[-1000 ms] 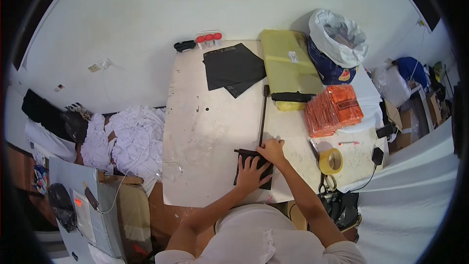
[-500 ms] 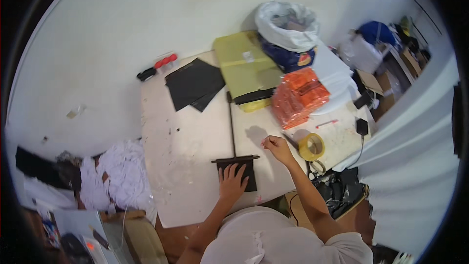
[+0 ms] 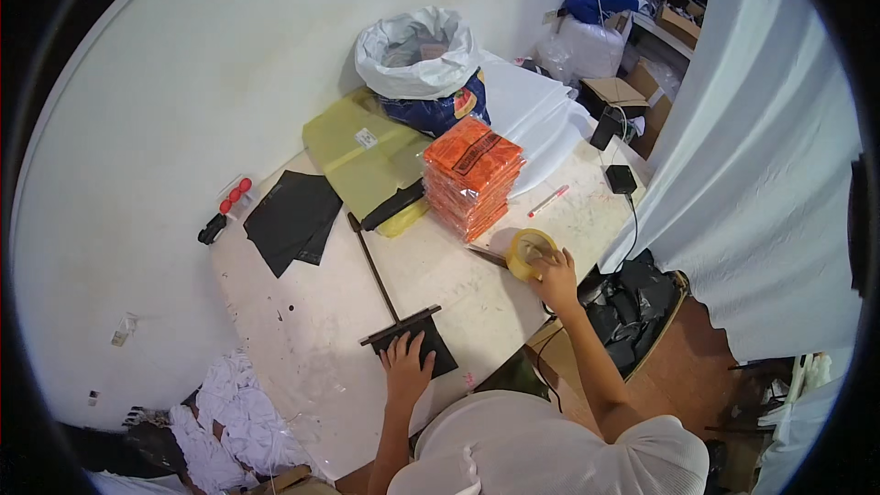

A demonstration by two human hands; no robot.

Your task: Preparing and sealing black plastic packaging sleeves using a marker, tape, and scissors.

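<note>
My left hand (image 3: pixel 404 371) lies with spread fingers on a folded black sheet (image 3: pixel 442 357) near the table's front edge. Along the sheet's far edge runs a dark narrow bar (image 3: pixel 401 324), and a thin dark strip (image 3: pixel 374 261) stretches away from it, making a T shape. To the right, my right hand (image 3: pixel 555 282) has its fingers closed over the rim of a roll of yellow tape (image 3: pixel 515 257), which stands on the table. Beside the roll a dark pointed blade (image 3: pixel 488 257) shows; its other end is hidden.
Beyond the roll stands a stack of orange packets in clear plastic (image 3: pixel 472 174). Behind are a yellow plastic sheet (image 3: pixel 335 133), a white-lined bag (image 3: pixel 417 78) and black sheets (image 3: pixel 291 220). A red-and-white pen (image 3: pixel 548 202) and black adapter (image 3: pixel 621 180) lie on the right.
My right hand has moved from bare table to the tape roll and closed on its rim. My left hand stays on the black sheet. The view has swung to the right.
</note>
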